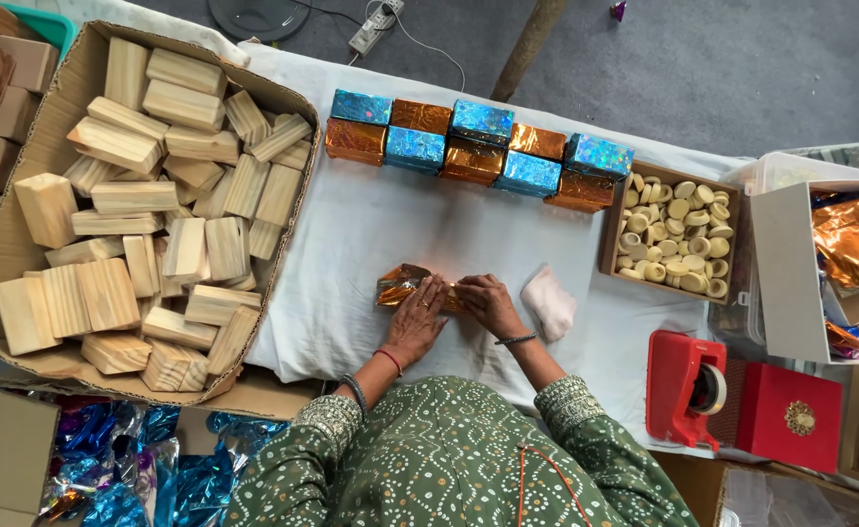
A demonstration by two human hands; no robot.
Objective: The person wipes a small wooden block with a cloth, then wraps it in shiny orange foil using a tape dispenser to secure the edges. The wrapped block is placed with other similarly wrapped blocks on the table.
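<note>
At the bottom of the frame your green dotted sleeves lead up to both hands, which meet at the middle of the picture on a block half wrapped in orange foil (405, 286). Your left hand (416, 322) lies flat with its fingers spread over the foil, pressing rather than gripping, and your right hand (489, 304) is bent over the block's right end with the fingertips pinching a fold down; neither hand closes around the block. It sits on the white cloth (351, 244) that covers the worktop, and the loose foil sticks out to the left of your fingers. If you ease the pressure of the left hand, that flap will likely spring open, and a hard tug could tear the thin foil. The red tape dispenser (688, 385) stands at the lower right, well apart from your hands, so reaching for it means letting one fold go. Just right of your right hand lies a small pale cloth pad (551, 303). Further right a tray of pale round pieces (678, 239) sits near the edge. Above, a row of finished blue and orange wrapped blocks (478, 144) lies across the cloth; at the left a cardboard box of bare wooden blocks (146, 195) fills the frame.
</note>
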